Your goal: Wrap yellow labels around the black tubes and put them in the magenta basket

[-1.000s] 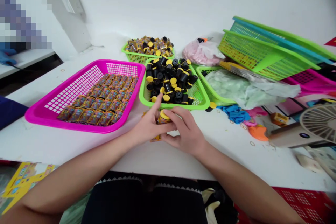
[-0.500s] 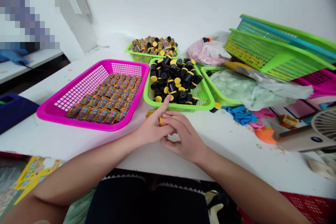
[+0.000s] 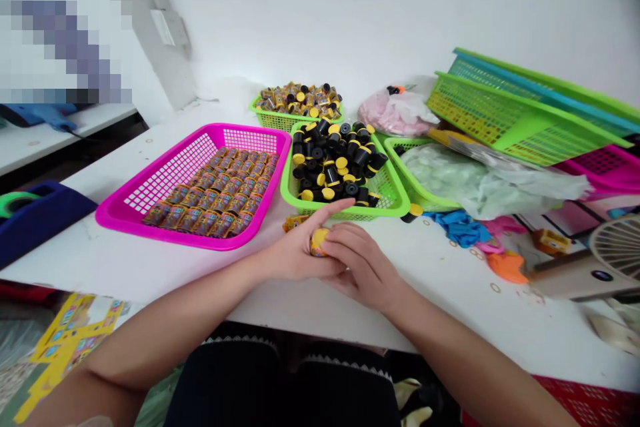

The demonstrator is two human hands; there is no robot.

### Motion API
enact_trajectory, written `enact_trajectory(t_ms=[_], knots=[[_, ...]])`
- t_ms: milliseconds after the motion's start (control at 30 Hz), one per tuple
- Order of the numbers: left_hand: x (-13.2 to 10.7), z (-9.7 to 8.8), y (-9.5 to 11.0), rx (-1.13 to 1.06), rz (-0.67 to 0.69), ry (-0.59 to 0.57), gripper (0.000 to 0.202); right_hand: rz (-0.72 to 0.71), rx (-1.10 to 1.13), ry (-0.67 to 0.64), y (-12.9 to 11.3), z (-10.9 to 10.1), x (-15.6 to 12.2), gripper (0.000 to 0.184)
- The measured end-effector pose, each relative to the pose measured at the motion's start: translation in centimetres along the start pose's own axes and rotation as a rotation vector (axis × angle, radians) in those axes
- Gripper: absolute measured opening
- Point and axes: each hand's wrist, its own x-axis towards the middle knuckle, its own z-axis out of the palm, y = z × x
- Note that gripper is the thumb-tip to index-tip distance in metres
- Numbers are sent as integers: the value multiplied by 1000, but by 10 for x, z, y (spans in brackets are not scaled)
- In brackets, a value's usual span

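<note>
My left hand (image 3: 295,250) is closed around a small canister (image 3: 319,242) with a yellow cap, its index finger stretched out towards the green basket. Across from it, the fingers of my right hand (image 3: 363,263) press on the canister's other side. Printed colour shows just below the cap; the lower part is hidden by my fingers. Just behind my left hand lies a yellow printed piece (image 3: 294,222), partly covered. The green basket (image 3: 345,212) beyond my hands holds a heap of black canisters (image 3: 331,175) with yellow caps.
Left stands a magenta basket (image 3: 165,235) with rows of labelled canisters (image 3: 210,197). A second green basket (image 3: 277,121) is piled with more. Stacked baskets (image 3: 520,120), plastic bags (image 3: 450,170) and a fan (image 3: 595,260) occupy the right. One canister (image 3: 413,213) lies beside the green basket.
The canister between my hands has turned so that its yellow cap shows more. Both hands still hold it, and the camera view has shifted slightly.
</note>
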Motion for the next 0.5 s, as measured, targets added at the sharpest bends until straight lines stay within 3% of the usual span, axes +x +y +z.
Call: enact_trajectory(t_ms=[100,167,200,267,367,433,500], knots=[[1,-5,3,27,5,-126,87,-27,55,-14,-2,-1,0,49],[0,-5,5,118,24,-135,86,-23,47,-17,-3,0,-1,50],[-1,-3,6,194,39,-88,85,-17,30,-13,-3,0,0,50],[-9,4,12,395,79,125,79,6,-17,0,-4,0,2,54],[-36,11,30,727,100,460,47,63,-31,14,2,-3,8,63],[-58,2,50,912,62,547,24,200,-26,-37,20,-9,15,59],[-77,-20,74,1058,16,594,20,476,-72,-213,53,-17,22,39]])
